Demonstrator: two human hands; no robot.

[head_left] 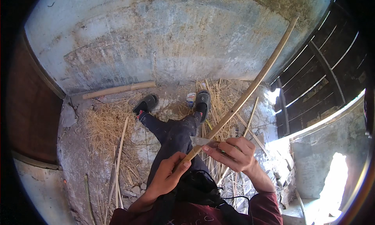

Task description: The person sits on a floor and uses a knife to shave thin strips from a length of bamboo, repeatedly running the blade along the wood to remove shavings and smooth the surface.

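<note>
A long, light-brown pole (258, 83), which looks like bamboo, slants from my lap up toward the far right. My left hand (170, 174) is closed around its near end, thumb along the top. In my right hand (237, 154) is a knife (200, 140) with a short pale blade, its handle mostly hidden by the fingers. The blade lies across the pole a little beyond my left hand, its tip pointing left. My right thumb is close to the pole beside the blade.
Straw-like shavings (103, 123) and long thin strips (122, 154) cover much of the floor around my feet. A thick pole piece (119, 90) lies along the base of the stained wall (129, 41). Dark wooden slats (320, 68) stand at the right, near the long pole's far end.
</note>
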